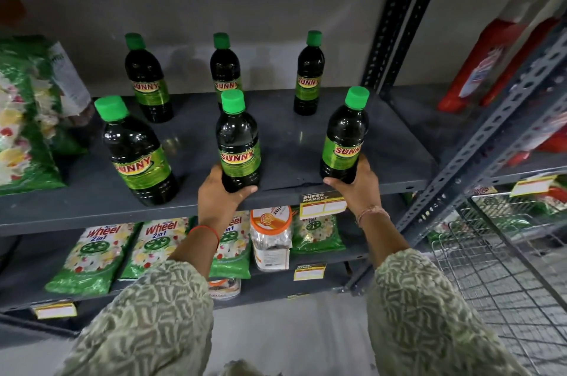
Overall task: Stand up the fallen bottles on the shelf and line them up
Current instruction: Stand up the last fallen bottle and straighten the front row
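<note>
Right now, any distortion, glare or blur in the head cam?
Head view: wide-angle bending bows the uprights and tilts the left bottle; small highlights on the middle bottle; soft reflections on the shelf; sleeves and red bottles blurred.

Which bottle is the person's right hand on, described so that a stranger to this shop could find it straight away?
Start at the dark grey metal shelf holding six green-capped Sunny bottles in two rows of three. Go to the front row, nearest the edge, and take its right-hand end. That front right bottle is the one with the right hand around its base; the front middle bottle is in the left hand.
</note>
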Demonstrator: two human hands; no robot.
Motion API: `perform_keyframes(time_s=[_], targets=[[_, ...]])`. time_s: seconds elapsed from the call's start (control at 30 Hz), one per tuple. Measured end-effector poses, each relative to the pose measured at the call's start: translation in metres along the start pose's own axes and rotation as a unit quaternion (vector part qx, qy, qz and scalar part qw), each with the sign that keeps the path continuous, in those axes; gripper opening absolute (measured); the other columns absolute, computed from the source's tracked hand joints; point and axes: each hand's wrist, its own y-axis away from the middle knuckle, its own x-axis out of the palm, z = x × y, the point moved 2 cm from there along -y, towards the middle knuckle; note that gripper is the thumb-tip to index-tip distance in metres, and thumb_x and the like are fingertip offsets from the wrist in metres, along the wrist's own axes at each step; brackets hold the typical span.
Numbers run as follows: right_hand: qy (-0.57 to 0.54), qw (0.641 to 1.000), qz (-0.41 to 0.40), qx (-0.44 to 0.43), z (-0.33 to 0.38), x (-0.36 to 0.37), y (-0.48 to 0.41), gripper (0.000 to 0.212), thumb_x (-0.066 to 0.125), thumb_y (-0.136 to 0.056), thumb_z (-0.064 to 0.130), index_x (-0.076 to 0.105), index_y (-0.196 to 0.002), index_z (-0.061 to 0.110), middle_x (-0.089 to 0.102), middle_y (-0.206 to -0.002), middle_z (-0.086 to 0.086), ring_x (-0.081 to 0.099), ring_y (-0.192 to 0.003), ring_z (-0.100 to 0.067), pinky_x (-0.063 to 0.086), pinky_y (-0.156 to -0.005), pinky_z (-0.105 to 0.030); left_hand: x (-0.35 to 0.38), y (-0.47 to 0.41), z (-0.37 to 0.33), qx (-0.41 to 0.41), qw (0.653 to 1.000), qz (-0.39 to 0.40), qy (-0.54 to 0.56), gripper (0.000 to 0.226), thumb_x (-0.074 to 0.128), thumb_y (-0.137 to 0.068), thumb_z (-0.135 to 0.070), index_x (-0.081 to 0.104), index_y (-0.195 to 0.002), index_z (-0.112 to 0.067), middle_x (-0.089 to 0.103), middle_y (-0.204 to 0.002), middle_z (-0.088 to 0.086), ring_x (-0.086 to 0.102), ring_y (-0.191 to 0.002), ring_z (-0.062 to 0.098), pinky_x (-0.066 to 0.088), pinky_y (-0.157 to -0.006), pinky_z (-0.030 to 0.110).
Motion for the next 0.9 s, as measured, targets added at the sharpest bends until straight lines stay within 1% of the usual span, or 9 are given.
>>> perform_keyframes(time_s=[0.3, 0.43, 0.5, 0.6, 0.63, 0.7, 0.77, 0.83, 0.9], targets=[[-0.012, 1.000, 0.019, -0.007, -0.003, -0.005, -0.003, 0.073, 0.079, -0.067, 0.014, 0.041, -0.128, 0.008, 0.059, -0.122, -0.013, 0.053, -0.114, -0.026, 0.038, -0.089, -0.025, 0.004, 0.002, 0.001, -0.008, 1.000, 0.004, -0.004, 0.063, 0.080, -0.061, -0.029, 0.049, -0.113, -0.009, 0.064, -0.115, 0.015, 0.057, -0.108, 0.030, 0.045, -0.088, 0.034], [-0.040, 0.999, 0.000, -0.008, -0.003, -0.001, 0.005, 0.098, 0.084, -0.059, 0.017, 0.027, -0.139, 0.009, 0.047, -0.136, -0.009, 0.044, -0.126, -0.021, 0.037, -0.102, -0.030, -0.002, 0.004, -0.001, -0.010, 0.999, 0.032, 0.012, 0.060, 0.078, -0.065, -0.029, 0.050, -0.115, -0.010, 0.062, -0.117, 0.013, 0.056, -0.109, 0.027, 0.044, -0.089, 0.031], [-0.059, 0.996, -0.073, -0.001, -0.001, 0.003, 0.022, 0.104, 0.081, -0.062, 0.031, 0.019, -0.142, 0.009, 0.031, -0.147, -0.013, 0.032, -0.135, -0.024, 0.030, -0.112, -0.040, -0.011, 0.011, 0.005, -0.014, 0.999, 0.010, 0.032, 0.054, 0.073, -0.070, -0.032, 0.051, -0.115, -0.010, 0.062, -0.116, 0.014, 0.056, -0.108, 0.027, 0.045, -0.090, 0.034], [-0.011, 0.986, -0.147, -0.073, 0.013, 0.025, 0.065, 0.084, 0.057, -0.073, 0.057, 0.034, -0.134, 0.004, 0.032, -0.137, -0.027, 0.035, -0.127, -0.036, 0.034, -0.105, -0.041, -0.031, 0.033, 0.019, 0.004, 0.995, -0.096, -0.004, 0.053, 0.059, -0.080, -0.043, 0.049, -0.115, -0.005, 0.056, -0.114, 0.021, 0.051, -0.107, 0.032, 0.046, -0.092, 0.043], [0.009, 0.985, -0.135, -0.109, 0.022, 0.037, 0.077, 0.081, 0.053, -0.074, 0.060, 0.039, -0.129, 0.003, 0.036, -0.131, -0.029, 0.038, -0.122, -0.035, 0.035, -0.101, -0.039, -0.038, 0.039, 0.025, 0.008, 0.989, -0.148, -0.022, 0.057, 0.055, -0.079, -0.046, 0.048, -0.113, 0.000, 0.052, -0.113, 0.026, 0.048, -0.107, 0.036, 0.043, -0.092, 0.043], [0.013, 0.989, -0.039, -0.142, 0.044, 0.064, 0.084, 0.078, 0.059, -0.073, 0.057, 0.041, -0.127, 0.005, 0.040, -0.128, -0.023, 0.044, -0.115, -0.030, 0.041, -0.097, -0.036, -0.057, 0.045, 0.037, -0.013, 0.970, -0.244, -0.016, 0.064, 0.063, -0.073, -0.042, 0.045, -0.112, 0.006, 0.043, -0.115, 0.034, 0.042, -0.107, 0.043, 0.036, -0.092, 0.043], [-0.022, 0.991, 0.089, -0.102, 0.063, 0.088, 0.072, 0.086, 0.077, -0.066, 0.040, 0.033, -0.134, 0.011, 0.036, -0.134, -0.012, 0.044, -0.118, -0.022, 0.040, -0.102, -0.035, -0.076, 0.038, 0.047, -0.049, 0.955, -0.294, -0.005, 0.078, 0.075, -0.062, -0.037, 0.041, -0.118, 0.006, 0.040, -0.121, 0.034, 0.039, -0.113, 0.046, 0.035, -0.097, 0.047], [-0.061, 0.987, 0.141, -0.035, 0.075, 0.107, 0.052, 0.105, 0.086, -0.051, 0.034, 0.027, -0.136, 0.016, 0.036, -0.141, -0.007, 0.041, -0.126, -0.020, 0.037, -0.108, -0.038, -0.090, 0.026, 0.055, -0.081, 0.955, -0.284, -0.010, 0.094, 0.080, -0.055, -0.037, 0.035, -0.128, 0.002, 0.040, -0.131, 0.030, 0.037, -0.124, 0.041, 0.028, -0.106, 0.047], [-0.050, 0.986, 0.157, -0.016, 0.079, 0.121, 0.035, 0.104, 0.088, -0.045, 0.030, 0.032, -0.130, 0.011, 0.047, -0.134, -0.011, 0.046, -0.124, -0.024, 0.039, -0.105, -0.038, -0.097, 0.013, 0.061, -0.101, 0.969, -0.225, -0.005, 0.099, 0.082, -0.057, -0.033, 0.029, -0.135, -0.004, 0.045, -0.137, 0.019, 0.038, -0.130, 0.032, 0.012, -0.113, 0.044]])
